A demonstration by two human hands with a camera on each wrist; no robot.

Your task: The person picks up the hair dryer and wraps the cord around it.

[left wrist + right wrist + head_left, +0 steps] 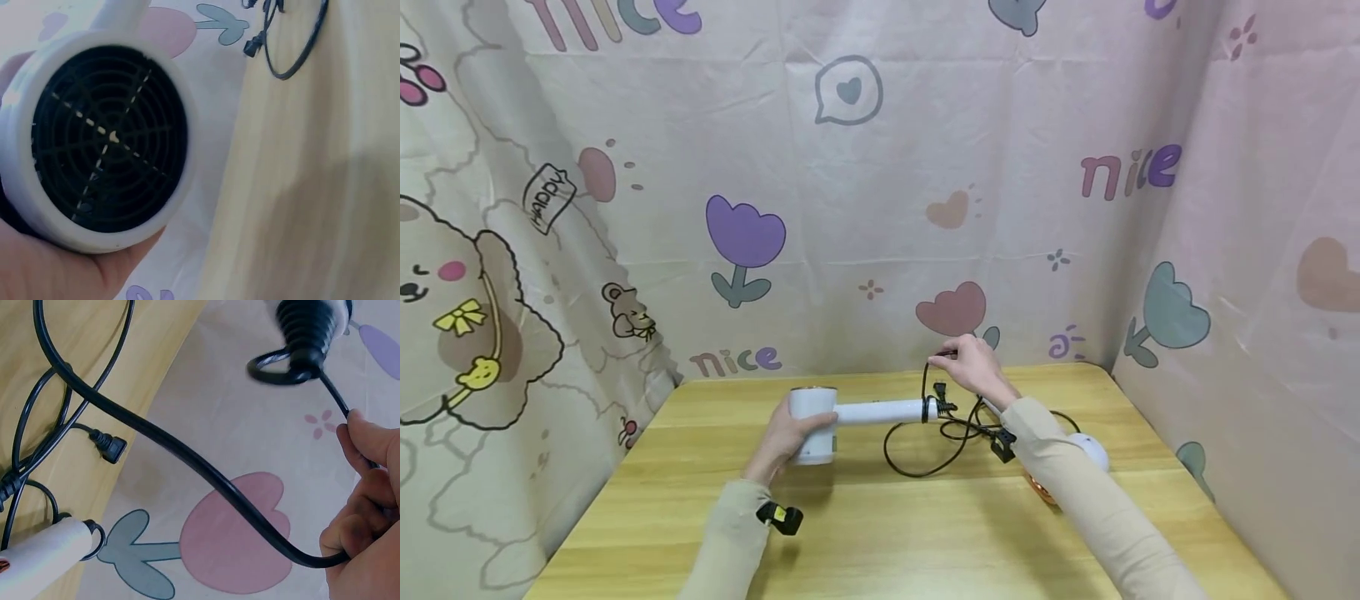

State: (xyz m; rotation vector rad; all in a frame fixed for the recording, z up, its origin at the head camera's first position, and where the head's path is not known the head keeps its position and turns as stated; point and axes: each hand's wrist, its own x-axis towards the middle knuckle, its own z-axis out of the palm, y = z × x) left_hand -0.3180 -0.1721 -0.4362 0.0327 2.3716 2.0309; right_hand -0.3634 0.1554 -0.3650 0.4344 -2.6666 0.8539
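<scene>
My left hand (781, 440) grips a white hair dryer (814, 403) round its barrel, above the table, with the handle (880, 412) pointing right. Its dark round grille (112, 137) faces the camera in the left wrist view. Beyond the handle's end, my right hand (973, 367) pinches the dryer's black cord (337, 394) between thumb and forefinger, the other fingers curled round it. A turn of cord circles the handle's end in the head view. The ribbed cord sleeve (306, 331) shows there in the right wrist view.
A second white hair dryer (1088, 452) with an orange ring lies on the right of the wooden table (880, 542), partly behind my right sleeve. Looped black cord (917, 475) lies mid-table. A black plug (109, 447) shows beside it. Printed curtains (850, 208) surround the table.
</scene>
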